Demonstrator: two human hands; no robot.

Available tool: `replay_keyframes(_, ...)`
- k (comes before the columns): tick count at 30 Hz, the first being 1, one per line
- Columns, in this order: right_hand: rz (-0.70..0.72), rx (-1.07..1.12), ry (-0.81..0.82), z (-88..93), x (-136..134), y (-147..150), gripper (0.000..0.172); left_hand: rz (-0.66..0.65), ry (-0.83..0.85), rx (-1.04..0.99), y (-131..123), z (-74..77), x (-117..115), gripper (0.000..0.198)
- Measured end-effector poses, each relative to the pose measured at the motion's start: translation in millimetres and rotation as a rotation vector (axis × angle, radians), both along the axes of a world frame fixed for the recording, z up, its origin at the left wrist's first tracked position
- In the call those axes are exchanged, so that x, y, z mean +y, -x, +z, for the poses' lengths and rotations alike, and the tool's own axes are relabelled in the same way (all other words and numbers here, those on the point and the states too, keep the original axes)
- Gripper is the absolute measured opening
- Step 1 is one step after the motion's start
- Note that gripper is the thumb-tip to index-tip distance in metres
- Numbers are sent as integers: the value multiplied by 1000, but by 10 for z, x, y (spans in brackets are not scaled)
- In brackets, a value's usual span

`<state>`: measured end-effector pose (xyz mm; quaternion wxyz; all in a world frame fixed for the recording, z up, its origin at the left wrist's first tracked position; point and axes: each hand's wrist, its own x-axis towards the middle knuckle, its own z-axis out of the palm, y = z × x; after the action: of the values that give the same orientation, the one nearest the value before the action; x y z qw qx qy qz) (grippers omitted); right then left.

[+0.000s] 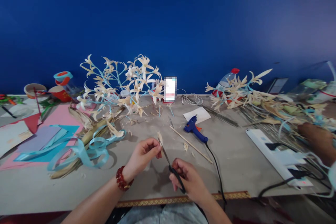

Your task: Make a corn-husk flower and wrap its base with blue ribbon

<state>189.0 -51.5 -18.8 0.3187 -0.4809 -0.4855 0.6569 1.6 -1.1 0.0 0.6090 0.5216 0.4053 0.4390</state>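
Observation:
My right hand point(187, 178) grips a pair of scissors point(177, 178) with black handles, the blades pointing up and away toward my left fingertips. In a pinch, my left hand point(147, 152) holds a small pale piece of dried husk point(160, 138) beside the blade tips. A red bead bracelet circles the left wrist. Close by on the table lie a pale thin stick point(191, 144), small husk scraps point(186, 146) and a blue hot glue gun point(195, 129) resting near a white card.
Pale husk flowers on blue stems point(118, 80) stand at the back left. Light-blue ribbon point(94, 154) and coloured paper point(49, 136) lie left. To the right are a white power strip point(275, 157), dark cords, more flowers point(244, 87) and another person's hand point(316, 140).

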Motion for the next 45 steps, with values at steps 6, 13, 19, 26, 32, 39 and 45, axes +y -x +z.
replay_keyframes(6, -26, 31, 40, -20, 4, 2, 48, 0, 7, -12, -7, -4, -5, 32)
replay_keyframes(13, -34, 48, 58, 5, 12, 5, 49, -13, 1, -3, -6, 15, 4, 32)
replay_keyframes(19, -31, 39, 47, -13, 11, -24, 49, -12, 3, 12, -3, 32, 11, 33)
replay_keyframes(26, -18, 48, 29, -57, 37, -56, 48, -20, 16, 10, 12, 41, 23, 34)
replay_keyframes(32, -14, 13, 2, -72, 79, -127, 50, -22, 57, -17, 9, 56, 28, 33)
replay_keyframes(39, -126, 12, -103, -2, 153, 27, 43, 47, 111, -110, -29, -27, 15, 28)
replay_keyframes(45, -17, -150, -186, -25, 150, -15, 37, 107, 127, -172, -21, -32, 27, 24)
